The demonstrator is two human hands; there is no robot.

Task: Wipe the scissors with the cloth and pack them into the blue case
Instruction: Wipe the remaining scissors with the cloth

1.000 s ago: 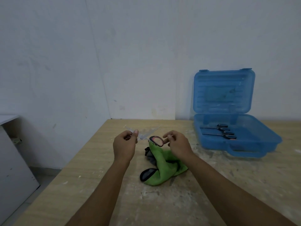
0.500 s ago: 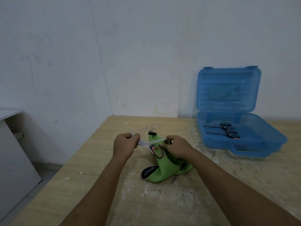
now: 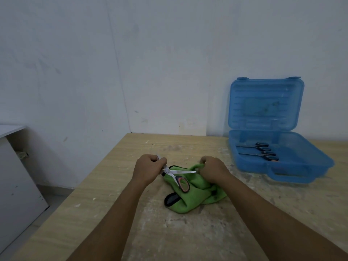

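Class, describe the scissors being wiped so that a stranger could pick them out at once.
On the wooden table, left of the open blue case, lies a green cloth. Over it, the left hand holds the scissors by one blade. Unlike the two pairs in the case, these are spread open.

A workshop is suggested by the dust-stained wooden workbench (image 3: 188,232) beneath the hands and bare whitewashed walls (image 3: 150,63) beyond them.
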